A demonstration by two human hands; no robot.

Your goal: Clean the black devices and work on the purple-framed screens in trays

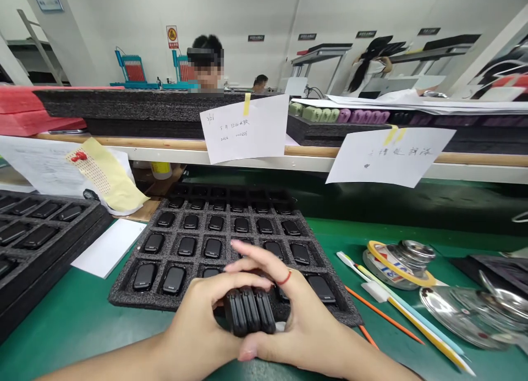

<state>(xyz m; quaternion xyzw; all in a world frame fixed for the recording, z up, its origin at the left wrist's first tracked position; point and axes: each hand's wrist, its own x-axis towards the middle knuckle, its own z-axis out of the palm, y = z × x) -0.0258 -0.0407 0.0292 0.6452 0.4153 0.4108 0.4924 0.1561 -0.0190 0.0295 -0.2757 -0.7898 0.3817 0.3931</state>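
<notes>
My left hand [198,320] and my right hand [301,318] pinch together a row of 3 small black plastic devices [249,310], held on edge between them. The row hangs just over the front of a dark grey foam tray [124,296], and my right fingers spread above its middle. Several matching devices [173,279] lie flat in the tray's square pockets, in rows. My hands hide the tray's front middle pockets. A red thread circles one finger of my right hand.
To the left stands a second foam tray [41,254] holding black devices. Right of my hands lie orange-handled brushes [383,315], a tape roll on a tin [398,265] and metal dishes [462,315]. Notes [243,128] hang from a shelf ahead; a co-worker [206,67] sits beyond it.
</notes>
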